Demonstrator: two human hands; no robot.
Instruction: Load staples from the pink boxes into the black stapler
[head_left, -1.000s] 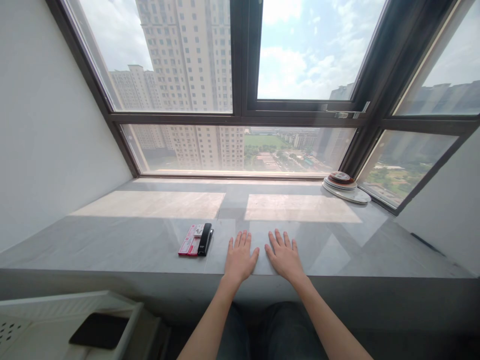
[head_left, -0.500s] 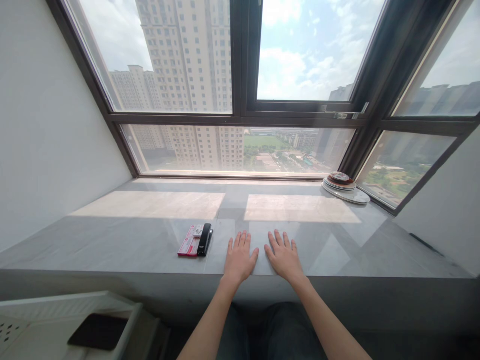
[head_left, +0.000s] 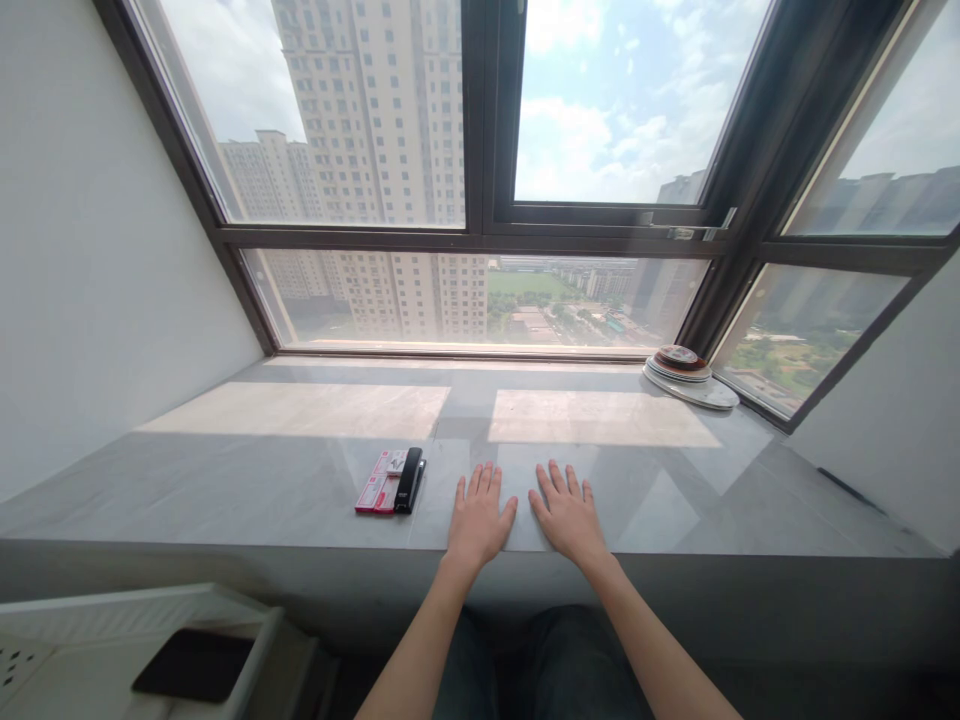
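Note:
My left hand (head_left: 481, 513) lies flat, palm down, near the front edge of the grey marble-like sill (head_left: 247, 490), fingers spread and nothing held. Beside it, a short gap to the right, my right hand (head_left: 568, 508) rests the same way, also holding nothing. To the left of my left hand, not touched by it, a black stapler (head_left: 408, 481) stands lengthwise against several small red-and-white boxes (head_left: 373, 492). A smaller pale box (head_left: 395, 462) sits by the stapler's far end.
Stacked plates or lids (head_left: 681, 368) sit in the sill's far right corner by the dark window frame (head_left: 480, 241). A thin dark object (head_left: 851, 488) lies along the right wall. At lower left, a white plastic bin (head_left: 274, 640) holds a dark flat object (head_left: 195, 664).

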